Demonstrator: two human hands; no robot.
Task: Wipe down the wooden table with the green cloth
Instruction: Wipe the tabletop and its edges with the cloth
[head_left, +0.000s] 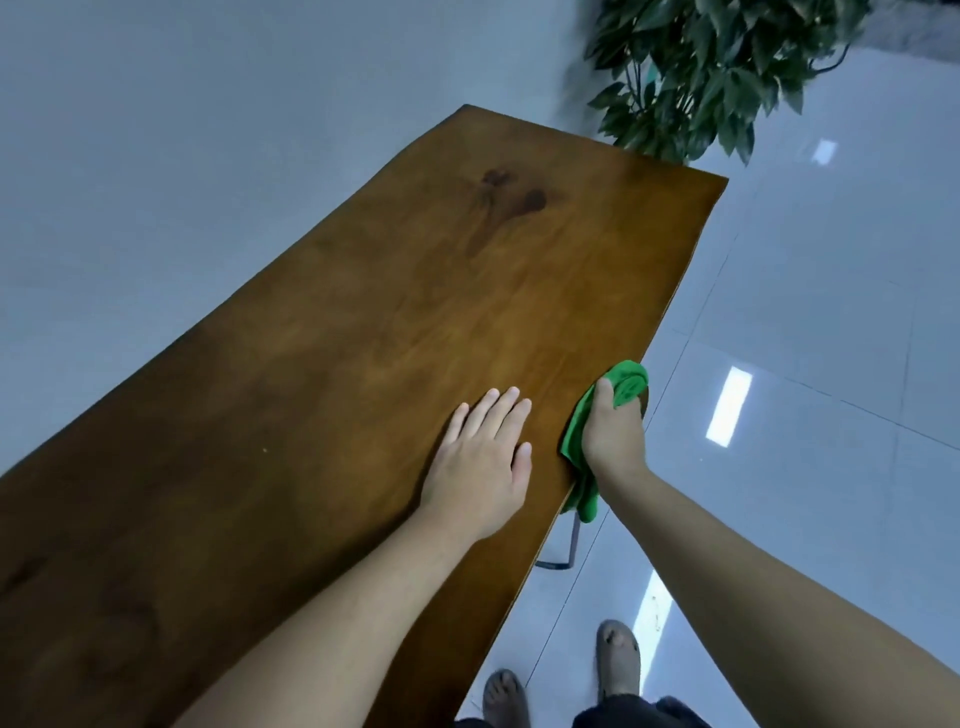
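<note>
Head view, wooden table (322, 338) runs diagonally from lower left to upper centre, brown top, dark knot mark toward the far end. Left hand (480, 457) lies flat on the top near the right edge, palm down, fingers spread and straight, gripping nothing. Just right of it, right hand (613, 434) is fisted around the green cloth (626, 384), fully closed on it, thumb on top. Cloth is bunched, sits at the table's right edge; one wad sticks out past the knuckles, a tail hangs down over the edge below the wrist. Both forearms bare. Below the edge, dark metal table leg (563, 551) partly visible. Glossy tiled floor (831, 322) to the right with light reflections. Leafy plant (717, 73) behind the far end, blurred. Feet in sandals (618, 657) at bottom.
</note>
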